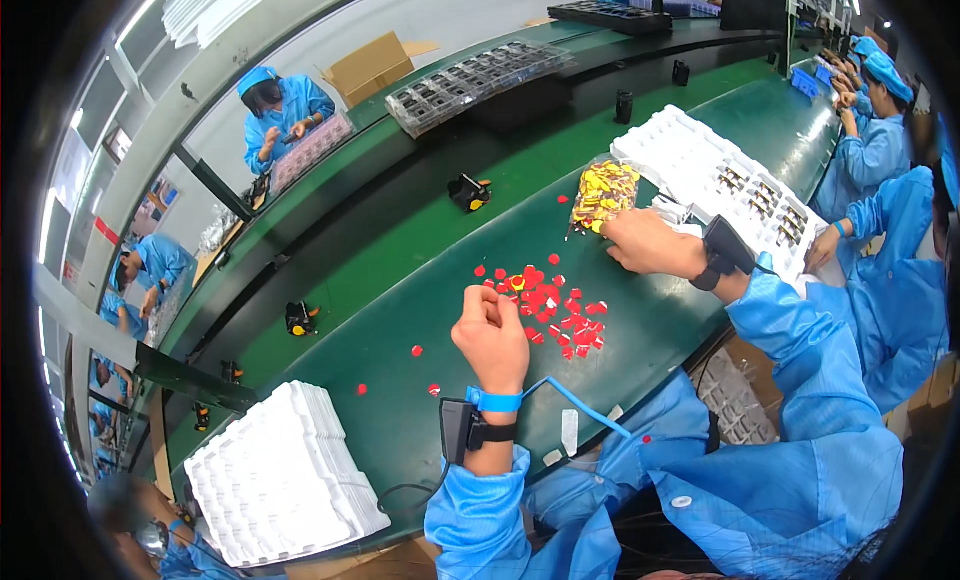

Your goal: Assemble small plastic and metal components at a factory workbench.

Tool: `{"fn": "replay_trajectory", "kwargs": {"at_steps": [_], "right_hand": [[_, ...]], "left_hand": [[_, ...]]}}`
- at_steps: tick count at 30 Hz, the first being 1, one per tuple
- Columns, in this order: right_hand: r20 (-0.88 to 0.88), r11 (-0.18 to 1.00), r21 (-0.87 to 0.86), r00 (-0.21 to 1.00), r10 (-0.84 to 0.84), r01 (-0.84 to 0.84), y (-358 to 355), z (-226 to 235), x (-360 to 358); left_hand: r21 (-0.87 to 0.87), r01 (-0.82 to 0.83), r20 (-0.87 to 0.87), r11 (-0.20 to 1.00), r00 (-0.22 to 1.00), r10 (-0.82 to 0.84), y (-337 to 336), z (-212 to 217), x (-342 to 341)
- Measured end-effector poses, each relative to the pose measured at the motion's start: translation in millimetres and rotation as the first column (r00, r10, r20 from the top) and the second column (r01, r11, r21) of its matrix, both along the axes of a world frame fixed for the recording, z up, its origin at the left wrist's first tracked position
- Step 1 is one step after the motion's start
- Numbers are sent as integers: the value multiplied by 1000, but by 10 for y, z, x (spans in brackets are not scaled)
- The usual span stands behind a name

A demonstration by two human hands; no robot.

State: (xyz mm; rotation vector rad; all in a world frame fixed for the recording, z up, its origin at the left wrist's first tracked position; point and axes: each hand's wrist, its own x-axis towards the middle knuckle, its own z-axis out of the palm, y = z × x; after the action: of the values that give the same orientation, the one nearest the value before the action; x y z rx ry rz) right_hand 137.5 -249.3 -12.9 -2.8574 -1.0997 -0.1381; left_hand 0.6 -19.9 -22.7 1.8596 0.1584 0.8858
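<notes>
The left hand point(490, 335) is curled into a loose fist, pinching something too small to make out, just beside a scatter of small glossy red tabs point(555, 305) spread flat on the dark green table point(400, 420) within easy reach. The right hand point(645, 242) rests fingers-down on a clear, crinkly bag of yellow-and-red pieces point(603, 193), steadying it beside white moulded trays point(690, 160); a stack of ribbed white trays point(275, 475) sits near left.
</notes>
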Motion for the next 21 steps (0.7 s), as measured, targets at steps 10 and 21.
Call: {"fn": "replay_trajectory", "kwargs": {"at_steps": [10,21], "right_hand": [[-17,866,498,998,67,-49,49,118,-461],[-149,819,296,823,548,-491,1059,40,-128]], "left_hand": [[-31,-93,-12,995,996,93,250,-28,68],[60,-63,-79,996,995,68,103,-35,36]]}}
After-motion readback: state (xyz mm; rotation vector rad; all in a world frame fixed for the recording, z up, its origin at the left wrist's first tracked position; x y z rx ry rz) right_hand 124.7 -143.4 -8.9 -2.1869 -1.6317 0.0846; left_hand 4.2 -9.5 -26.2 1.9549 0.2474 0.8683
